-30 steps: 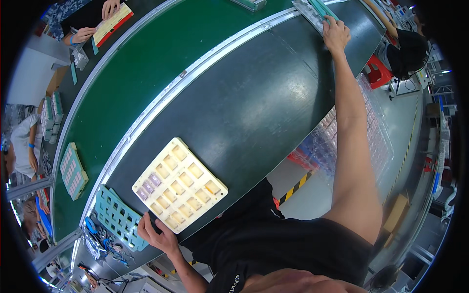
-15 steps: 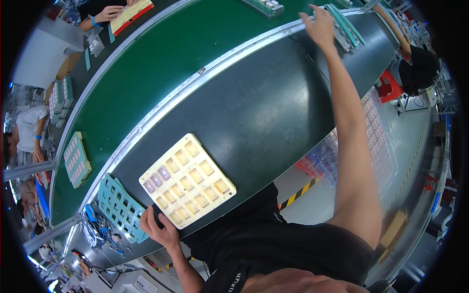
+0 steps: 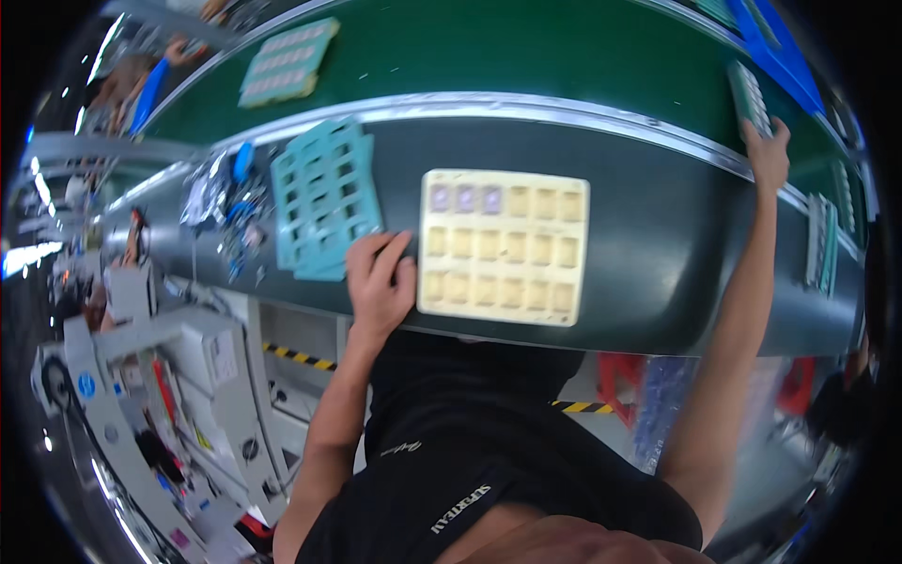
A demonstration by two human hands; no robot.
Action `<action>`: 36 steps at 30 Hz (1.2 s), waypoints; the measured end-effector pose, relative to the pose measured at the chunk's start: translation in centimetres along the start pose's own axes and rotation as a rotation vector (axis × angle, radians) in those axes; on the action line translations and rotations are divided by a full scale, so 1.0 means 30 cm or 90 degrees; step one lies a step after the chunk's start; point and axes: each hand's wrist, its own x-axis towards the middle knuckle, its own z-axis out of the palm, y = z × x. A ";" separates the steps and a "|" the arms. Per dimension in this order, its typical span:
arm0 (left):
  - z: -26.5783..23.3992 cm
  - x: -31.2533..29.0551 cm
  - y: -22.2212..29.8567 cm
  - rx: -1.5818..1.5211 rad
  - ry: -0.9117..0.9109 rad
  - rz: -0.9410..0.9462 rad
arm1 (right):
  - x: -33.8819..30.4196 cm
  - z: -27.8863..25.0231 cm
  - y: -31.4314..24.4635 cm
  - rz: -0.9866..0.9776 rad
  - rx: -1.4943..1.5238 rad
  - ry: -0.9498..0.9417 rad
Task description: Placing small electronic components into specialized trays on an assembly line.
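A cream tray lies on the dark worktop, with rows of rectangular pockets. Three small clear purplish pieces sit in its far-left pockets. My left hand rests on the worktop between this tray and some overlapping teal lattice plates, fingers loosely bent and apart, holding nothing. Far out to the right, my right hand reaches over the metal rail onto the green belt. Its fingers close on the near end of a long green tray with whitish pieces along it; the fingertips are partly hidden.
The green belt runs behind the metal rail. A teal tray with pinkish pieces rides on it. Teal and grey trays lie at the worktop's right end. Clear bags and blue bits lie at left. A blue panel stands far right.
The view has turned to the right. My right hand has moved from near the stacked trays to the long green tray on the belt and closed on it. My left hand stays beside the cream tray.
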 end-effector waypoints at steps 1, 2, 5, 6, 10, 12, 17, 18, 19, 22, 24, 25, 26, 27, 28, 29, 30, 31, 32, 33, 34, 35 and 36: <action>0.005 -0.002 -0.002 -0.024 0.020 -0.004 | -0.082 -0.044 -0.038 0.000 0.004 -0.014; 0.004 0.006 0.003 -0.047 0.035 0.006 | -0.160 -0.091 -0.069 0.005 0.004 -0.023; 0.019 0.015 0.015 -0.108 0.068 0.038 | -0.422 -0.213 -0.040 0.016 -0.010 -0.015; 0.013 0.019 0.018 -0.120 0.080 0.050 | -0.516 -0.209 -0.044 -0.033 0.036 0.050; -0.009 -0.036 -0.014 -0.104 0.119 0.046 | -0.877 -0.338 -0.186 -0.039 0.079 0.057; -0.011 -0.056 -0.009 -0.129 0.126 0.050 | -1.016 -0.344 -0.155 -0.059 0.072 0.073; -0.023 -0.047 0.211 -0.357 0.056 0.072 | -1.270 -0.424 -0.115 -0.033 0.053 0.069; -0.023 -0.033 0.290 -0.404 0.019 0.096 | -1.299 -0.458 -0.106 -0.038 0.104 0.067; -0.019 -0.012 0.378 -0.475 -0.044 0.118 | -1.321 -0.471 -0.094 -0.047 0.162 0.062; 0.058 0.028 0.523 -0.618 -0.244 0.026 | -1.332 -0.491 -0.039 -0.022 0.392 -0.082; 0.135 0.075 0.613 -0.589 -0.328 0.004 | -1.319 -0.492 0.036 0.021 0.550 -0.184; 0.173 0.104 0.650 -0.550 -0.350 0.022 | -1.313 -0.475 0.074 0.022 0.620 -0.200; 0.210 0.132 0.680 -0.508 -0.372 0.035 | -1.305 -0.459 0.105 0.036 0.623 -0.209; 0.274 0.158 0.690 -0.449 -0.378 0.043 | -1.293 -0.470 0.104 0.052 0.614 -0.241; 0.343 0.179 0.691 -0.388 -0.383 0.046 | -1.276 -0.483 0.095 0.064 0.605 -0.276; 0.394 0.201 0.710 -0.394 -0.423 0.016 | -1.268 -0.483 0.107 0.064 0.600 -0.282; 0.427 0.208 0.725 -0.399 -0.461 -0.017 | -1.259 -0.478 0.134 0.053 0.618 -0.292; 0.421 0.221 0.742 -0.475 -0.557 -0.092 | -1.260 -0.481 0.143 0.051 0.603 -0.290; 0.443 0.223 0.748 -0.529 -0.603 -0.119 | -1.257 -0.488 0.145 0.053 0.610 -0.293; 0.445 0.220 0.765 -0.589 -0.590 -0.151 | -1.257 -0.469 0.170 0.025 0.611 -0.260; 0.428 0.231 0.783 -0.633 -0.610 -0.215 | -1.250 -0.458 0.196 0.040 0.590 -0.240; 0.448 0.241 0.778 -0.623 -0.598 -0.246 | -1.241 -0.448 0.190 0.048 0.570 -0.222; 0.467 0.252 0.767 -0.615 -0.588 -0.274 | -1.241 -0.434 0.180 0.039 0.575 -0.233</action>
